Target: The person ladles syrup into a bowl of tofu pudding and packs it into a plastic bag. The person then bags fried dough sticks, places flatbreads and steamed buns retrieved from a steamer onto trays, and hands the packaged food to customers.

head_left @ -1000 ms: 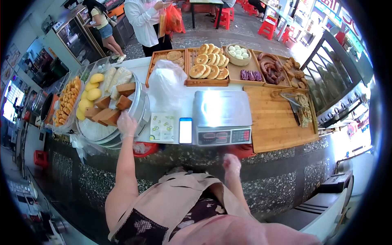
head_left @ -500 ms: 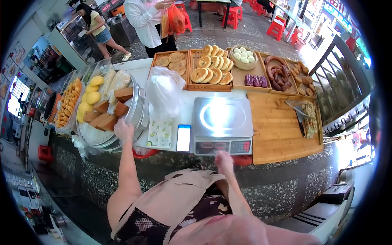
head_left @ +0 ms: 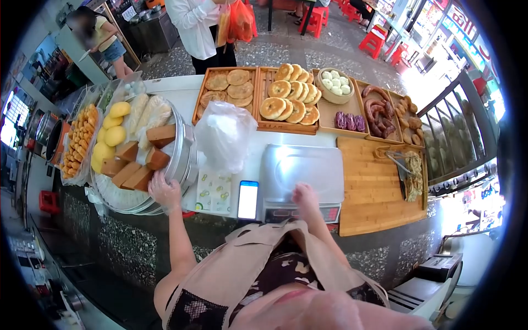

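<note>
My left hand (head_left: 164,191), in a clear plastic glove, is at the near-right rim of a round metal steamer (head_left: 186,157). Its loosely curved fingers are apart and touch the end of a brown cake block (head_left: 138,180). More brown blocks, yellow buns (head_left: 114,136) and plastic-wrapped pale rolls (head_left: 154,114) share the steamer. Over the front of a digital scale (head_left: 324,173), my right hand (head_left: 304,196) has its fingers curled in, with nothing visible in them. A lit phone (head_left: 248,199) lies left of the scale, near a clear plastic bag (head_left: 224,129).
Along the back stand wooden trays of flatbreads (head_left: 225,85), round buns (head_left: 291,93), purple rolls (head_left: 350,122) and sausages (head_left: 377,113). Tongs (head_left: 397,162) rest on a wooden board (head_left: 366,187) at right. A person in white (head_left: 192,27) holding bags stands across the counter.
My right hand has moved up from the scale's front edge to over its plate. My left hand stays by the brown cake. The camera view has shifted, and the person at upper left has moved left.
</note>
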Demonstrator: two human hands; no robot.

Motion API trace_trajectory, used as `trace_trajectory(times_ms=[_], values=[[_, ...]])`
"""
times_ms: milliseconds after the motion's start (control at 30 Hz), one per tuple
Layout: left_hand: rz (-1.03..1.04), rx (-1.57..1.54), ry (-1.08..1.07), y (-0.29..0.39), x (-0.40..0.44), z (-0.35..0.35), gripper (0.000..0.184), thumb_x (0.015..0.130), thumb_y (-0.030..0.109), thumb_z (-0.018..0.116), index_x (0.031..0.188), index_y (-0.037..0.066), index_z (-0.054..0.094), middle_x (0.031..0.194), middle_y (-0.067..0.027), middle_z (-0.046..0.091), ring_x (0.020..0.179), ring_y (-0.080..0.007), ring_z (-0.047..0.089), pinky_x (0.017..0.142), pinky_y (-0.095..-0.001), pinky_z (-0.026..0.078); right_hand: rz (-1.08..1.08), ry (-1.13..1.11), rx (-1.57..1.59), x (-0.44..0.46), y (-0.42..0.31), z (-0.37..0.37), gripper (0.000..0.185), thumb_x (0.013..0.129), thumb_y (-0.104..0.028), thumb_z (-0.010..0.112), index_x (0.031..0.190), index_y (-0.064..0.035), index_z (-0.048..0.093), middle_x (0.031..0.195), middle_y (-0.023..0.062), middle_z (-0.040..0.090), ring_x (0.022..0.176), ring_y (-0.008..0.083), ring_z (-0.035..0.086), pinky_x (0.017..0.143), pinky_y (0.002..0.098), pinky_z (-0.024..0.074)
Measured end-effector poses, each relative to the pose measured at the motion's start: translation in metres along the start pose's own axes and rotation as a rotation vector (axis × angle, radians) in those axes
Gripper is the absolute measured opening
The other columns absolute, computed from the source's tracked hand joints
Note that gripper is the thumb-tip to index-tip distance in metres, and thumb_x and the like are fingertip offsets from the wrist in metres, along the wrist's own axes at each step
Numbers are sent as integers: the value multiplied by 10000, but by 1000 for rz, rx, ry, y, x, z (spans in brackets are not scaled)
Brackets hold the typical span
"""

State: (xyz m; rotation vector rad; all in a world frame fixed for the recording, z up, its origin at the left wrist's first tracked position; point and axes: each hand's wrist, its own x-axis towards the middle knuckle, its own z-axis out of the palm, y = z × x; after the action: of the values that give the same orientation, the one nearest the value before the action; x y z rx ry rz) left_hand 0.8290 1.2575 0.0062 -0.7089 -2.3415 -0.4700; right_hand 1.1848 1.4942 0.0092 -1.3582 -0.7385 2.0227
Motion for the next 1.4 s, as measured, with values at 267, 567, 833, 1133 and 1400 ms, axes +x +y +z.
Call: trace_trajectory(times_ms=[267, 567, 833, 1133, 1400], values=[[-12, 24, 30, 9, 0, -2, 348, 706, 165, 563, 1027, 41, 613, 1121, -116, 633, 1018, -300, 576, 978, -444, 376, 63, -205, -215, -6, -20, 34, 119, 843, -167, 645, 901, -79, 590, 723, 20, 593, 605, 93, 526, 570, 222, 443], [2, 34, 95, 8, -1, 2, 292, 675, 137, 565, 949, 50, 616, 985, -103, 654, 898, -319, 585, 900, -447, 398, 12, -177, -51, 21, -11, -17, 113, 851, -168, 632, 893, -75, 584, 733, 21, 582, 606, 88, 509, 569, 218, 435], [-43, 34, 85, 12, 2, 2, 245, 673, 135, 574, 898, 46, 611, 902, -122, 642, 856, -333, 582, 865, -449, 412, 49, -192, -23, 15, -10, -49, 126, 854, -155, 614, 931, -68, 565, 757, 23, 557, 630, 89, 501, 577, 218, 435], [-60, 2, 64, 17, 5, -6, 212, 656, 108, 565, 855, 43, 601, 851, -137, 624, 825, -348, 569, 840, -460, 413, 66, -149, -34, 9, -16, -36, 99, 847, -138, 575, 775, -90, 526, 656, 1, 470, 575, 115, 465, 502, 243, 387], [-66, -29, 101, 19, 5, -8, 235, 658, 87, 564, 883, 45, 616, 870, -141, 634, 854, -350, 573, 847, -460, 411, 92, -238, -65, 24, -3, -45, 124, 854, -157, 621, 914, -59, 573, 722, 28, 562, 605, 98, 511, 562, 217, 449]])
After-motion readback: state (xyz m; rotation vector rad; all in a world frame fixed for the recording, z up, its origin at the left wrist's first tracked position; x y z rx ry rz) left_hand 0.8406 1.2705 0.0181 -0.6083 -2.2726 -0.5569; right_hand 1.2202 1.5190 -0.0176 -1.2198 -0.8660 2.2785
